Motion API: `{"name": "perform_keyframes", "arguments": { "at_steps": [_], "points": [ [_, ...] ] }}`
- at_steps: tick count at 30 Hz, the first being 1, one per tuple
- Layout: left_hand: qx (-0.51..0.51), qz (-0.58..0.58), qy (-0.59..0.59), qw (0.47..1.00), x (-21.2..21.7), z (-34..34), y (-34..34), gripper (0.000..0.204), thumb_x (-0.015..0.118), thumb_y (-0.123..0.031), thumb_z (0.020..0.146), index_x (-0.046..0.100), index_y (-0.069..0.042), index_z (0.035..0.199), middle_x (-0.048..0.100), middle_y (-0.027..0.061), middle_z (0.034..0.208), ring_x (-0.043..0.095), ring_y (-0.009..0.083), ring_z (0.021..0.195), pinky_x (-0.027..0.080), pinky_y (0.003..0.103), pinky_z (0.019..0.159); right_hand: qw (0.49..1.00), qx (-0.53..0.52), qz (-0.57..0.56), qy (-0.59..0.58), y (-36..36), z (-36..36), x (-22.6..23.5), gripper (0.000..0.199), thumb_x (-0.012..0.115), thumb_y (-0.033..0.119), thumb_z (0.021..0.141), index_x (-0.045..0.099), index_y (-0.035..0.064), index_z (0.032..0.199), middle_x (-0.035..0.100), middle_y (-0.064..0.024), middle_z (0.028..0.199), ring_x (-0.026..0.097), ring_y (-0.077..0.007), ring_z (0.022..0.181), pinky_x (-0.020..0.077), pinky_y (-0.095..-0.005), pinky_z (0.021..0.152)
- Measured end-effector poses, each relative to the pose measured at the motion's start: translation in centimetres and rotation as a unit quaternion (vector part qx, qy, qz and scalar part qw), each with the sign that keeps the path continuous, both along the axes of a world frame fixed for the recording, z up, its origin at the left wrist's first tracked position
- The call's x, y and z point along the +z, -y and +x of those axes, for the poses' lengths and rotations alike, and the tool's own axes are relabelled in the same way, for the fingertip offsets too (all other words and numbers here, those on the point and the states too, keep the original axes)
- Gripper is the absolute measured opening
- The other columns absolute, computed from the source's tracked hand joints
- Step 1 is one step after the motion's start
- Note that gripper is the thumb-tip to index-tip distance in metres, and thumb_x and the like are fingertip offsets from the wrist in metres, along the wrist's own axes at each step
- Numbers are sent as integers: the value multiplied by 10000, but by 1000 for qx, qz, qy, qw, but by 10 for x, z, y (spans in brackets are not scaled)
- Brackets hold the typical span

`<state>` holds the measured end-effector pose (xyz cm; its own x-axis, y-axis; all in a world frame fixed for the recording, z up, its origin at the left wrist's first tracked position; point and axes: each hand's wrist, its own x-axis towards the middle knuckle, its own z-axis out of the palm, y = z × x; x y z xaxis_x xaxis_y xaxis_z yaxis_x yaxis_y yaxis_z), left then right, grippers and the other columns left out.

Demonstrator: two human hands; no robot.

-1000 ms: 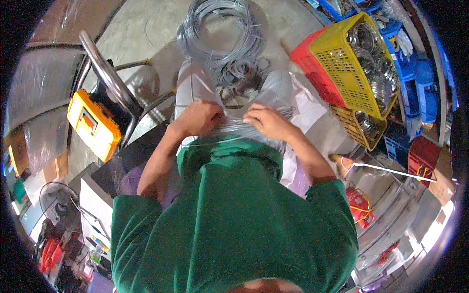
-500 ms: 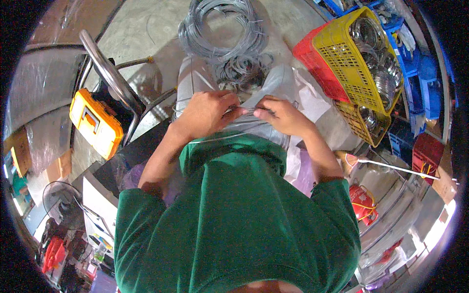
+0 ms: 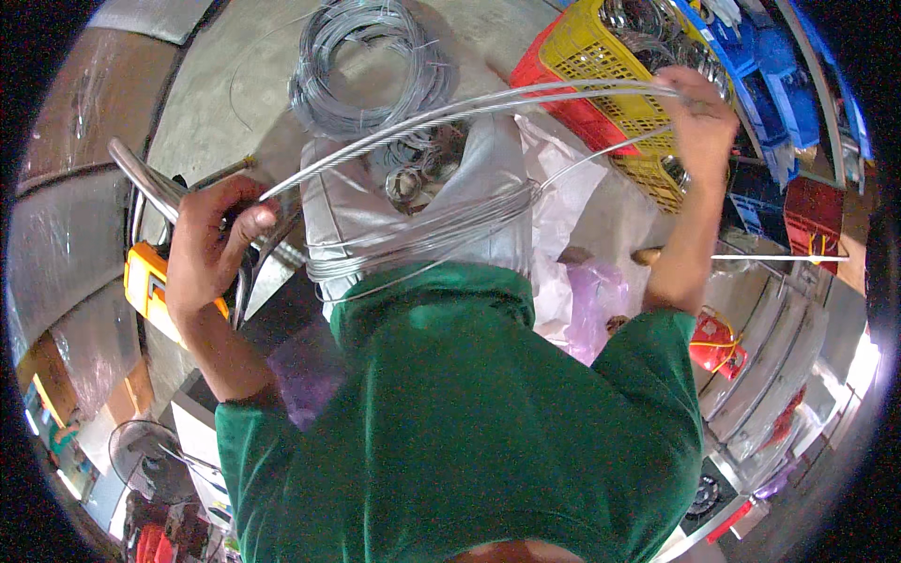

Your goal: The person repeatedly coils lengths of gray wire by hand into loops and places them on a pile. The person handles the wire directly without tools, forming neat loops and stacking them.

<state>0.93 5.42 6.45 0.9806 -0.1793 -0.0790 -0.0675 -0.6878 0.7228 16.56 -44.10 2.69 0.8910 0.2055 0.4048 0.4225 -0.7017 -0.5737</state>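
Observation:
My left hand (image 3: pixel 214 246) is raised at the left, fingers closed round one end of a bowed bundle of silvery wire (image 3: pixel 375 139). My right hand (image 3: pixel 699 122), slightly blurred and lifted far to the right, grips the other end, so the strands arch between both hands above my knees. One strand runs from near the right hand down to loose wire loops (image 3: pixel 441 230) lying across my lap. On the floor beyond my knees lies a large tied coil of grey wire (image 3: pixel 314 80). Smaller wire rings (image 3: pixel 404 183) sit between my legs.
At the far right stand a yellow crate (image 3: pixel 587 42) holding shiny wire rings, a red crate (image 3: pixel 530 75) and blue bins (image 3: pixel 779 89). On the left are a yellow-orange case (image 3: pixel 145 281) and a bent metal tube frame (image 3: pixel 141 174). White paper (image 3: pixel 563 178) lies right of my legs.
My hands have moved apart from close together over my lap, the left going left and the right going up and right. Wire strands now stretch in an arc between them.

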Motion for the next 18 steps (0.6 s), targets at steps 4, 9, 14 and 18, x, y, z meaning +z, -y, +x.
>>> {"name": "perform_keyframes", "arguments": {
  "at_steps": [4, 9, 14, 18],
  "points": [
    [-10, 12, 8, 1000, -27, 2, -28, 559, 633, -514, 884, 601, 37, 794, 554, 84, 659, 494, 175, 630, 399, 325, 584, 999, -19, 39, 2, 45, 1, 49, 267, 752, 74, 833, 683, -19, 1074, 706, -67, 987, 644, -138, 910, 496, -266, 840],
    [108, 23, 83, 990, -57, 2, -49, 522, 555, -457, 931, 562, 29, 743, 500, 92, 650, 483, 194, 621, 373, 348, 576, 982, -132, -114, 74, 100, -13, 100, 332, 770, 183, 844, 676, -15, 1093, 709, -89, 999, 652, -153, 891, 513, -284, 835],
    [63, 129, 191, 971, -58, 9, -29, 326, 691, -281, 835, 592, 10, 726, 562, 134, 677, 551, 333, 623, 421, 400, 588, 978, -52, -138, -146, 152, -22, 87, 476, 758, 123, 802, 614, 31, 1247, 647, -87, 1145, 595, -168, 1039, 457, -305, 929],
    [-70, 199, 310, 927, -67, 1, 31, 420, 800, -489, 707, 626, -110, 658, 613, 47, 679, 630, 262, 650, 491, 365, 564, 841, 21, -127, -525, 176, -32, 22, 871, 799, 65, 633, 451, 105, 1431, 607, -70, 1060, 605, -179, 957, 502, -316, 785]
  ]
}}
